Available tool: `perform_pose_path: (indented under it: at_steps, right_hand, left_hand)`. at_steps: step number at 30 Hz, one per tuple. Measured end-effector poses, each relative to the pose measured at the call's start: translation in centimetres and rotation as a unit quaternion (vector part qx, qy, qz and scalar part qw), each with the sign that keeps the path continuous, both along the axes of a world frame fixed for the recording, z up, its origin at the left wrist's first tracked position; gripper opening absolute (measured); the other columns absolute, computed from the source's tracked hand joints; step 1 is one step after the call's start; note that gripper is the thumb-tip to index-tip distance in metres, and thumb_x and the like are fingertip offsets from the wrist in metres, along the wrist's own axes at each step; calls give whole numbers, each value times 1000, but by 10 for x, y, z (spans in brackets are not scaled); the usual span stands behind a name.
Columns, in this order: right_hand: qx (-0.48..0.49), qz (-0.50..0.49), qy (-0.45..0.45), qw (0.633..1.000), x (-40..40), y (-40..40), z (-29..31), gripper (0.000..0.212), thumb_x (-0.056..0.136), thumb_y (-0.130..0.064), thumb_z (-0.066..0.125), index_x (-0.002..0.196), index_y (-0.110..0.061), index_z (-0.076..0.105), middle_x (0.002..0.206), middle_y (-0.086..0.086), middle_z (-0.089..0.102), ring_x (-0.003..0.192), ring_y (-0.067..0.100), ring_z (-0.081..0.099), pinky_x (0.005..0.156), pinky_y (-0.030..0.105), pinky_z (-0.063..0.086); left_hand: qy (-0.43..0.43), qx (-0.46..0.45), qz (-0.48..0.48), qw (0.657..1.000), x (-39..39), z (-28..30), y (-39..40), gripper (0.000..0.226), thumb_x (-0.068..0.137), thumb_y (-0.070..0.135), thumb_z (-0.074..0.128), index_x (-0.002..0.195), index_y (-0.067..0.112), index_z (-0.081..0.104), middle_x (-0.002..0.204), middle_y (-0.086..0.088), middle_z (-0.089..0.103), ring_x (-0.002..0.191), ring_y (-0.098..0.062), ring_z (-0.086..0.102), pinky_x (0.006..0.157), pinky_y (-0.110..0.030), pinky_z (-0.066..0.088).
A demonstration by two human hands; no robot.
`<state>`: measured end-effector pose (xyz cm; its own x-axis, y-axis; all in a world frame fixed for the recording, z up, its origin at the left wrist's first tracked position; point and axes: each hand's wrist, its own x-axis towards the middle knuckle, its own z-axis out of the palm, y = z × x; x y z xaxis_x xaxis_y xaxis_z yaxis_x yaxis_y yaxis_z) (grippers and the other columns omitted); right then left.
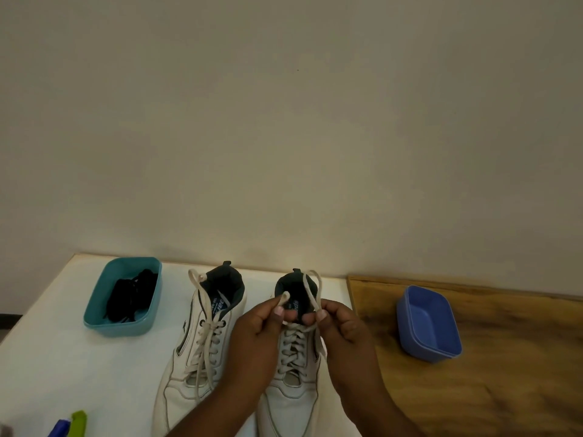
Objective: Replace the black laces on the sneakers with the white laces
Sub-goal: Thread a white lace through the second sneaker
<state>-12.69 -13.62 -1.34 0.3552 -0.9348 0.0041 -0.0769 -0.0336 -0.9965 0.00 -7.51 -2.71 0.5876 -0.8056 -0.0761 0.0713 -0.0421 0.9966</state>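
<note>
- Both hands worked at the lower centre of the frame: the left hand (265, 323) pinched one end of the white lace (310, 290) between thumb and fingers, and the right hand (342, 326) pinched the other strand just beside it.
- That lace ran through the eyelets of the right-hand white leather sneaker (291, 398), with a loop standing above its dark collar.
- Its partner, the left-hand white sneaker (189, 367), sat just beside it, already threaded with a white lace (206, 339) whose ends trailed loose.
- At the left, the removed black laces (131, 294) lay heaped in a teal plastic tub (94, 310) on the white tabletop (47, 357).
- At the right, a blue plastic tub (441, 345) on the wooden board (520, 357) held nothing visible.
- By the look of it, the swap was nearly done; tying off the right-hand shoe, and perhaps the other, remained.
</note>
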Motion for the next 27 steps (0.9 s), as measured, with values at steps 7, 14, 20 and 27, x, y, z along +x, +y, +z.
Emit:
perform_pose_path:
  at_steps: [7, 14, 20, 27]
  right_hand:
    - [166, -18, -135, 977, 0, -9, -5, 21, 105, -15, 47, 104, -2, 64, 84, 16, 67, 80, 29, 66, 81, 37, 57]
    - [74, -23, 3, 997, 1, -14, -11, 23, 106, -9, 47, 96, -2, 67, 69, 5, 63, 66, 20, 60, 68, 32, 54]
    - [12, -6, 81, 997, -1, -12, -16, 26, 105, -11, 50, 89, -11, 71, 69, 3, 67, 62, 10, 60, 62, 22, 51]
    - [-24, 31, 120, 992, -2, -13, -21, 28, 105, -13, 51, 89, -24, 72, 79, 0, 71, 73, 12, 66, 71, 31, 54]
  left_hand:
    - [85, 25, 20, 996, 3, -10, -2, 24, 104, 20, 51, 116, 23, 71, 91, -2, 76, 95, -16, 72, 94, -36, 55]
    - [48, 35, -34, 998, 3, -5, -4, 27, 104, 19, 51, 115, 33, 71, 93, 10, 76, 93, -5, 70, 86, -21, 55]
    - [36, 20, -179, 983, 13, -6, 4, 31, 103, 11, 52, 125, 23, 71, 117, 2, 74, 114, -17, 68, 103, -44, 52]
    - [0, 15, -154, 988, 13, -4, 2, 25, 95, 15, 66, 118, 20, 59, 95, -3, 78, 94, -16, 74, 88, -34, 56]
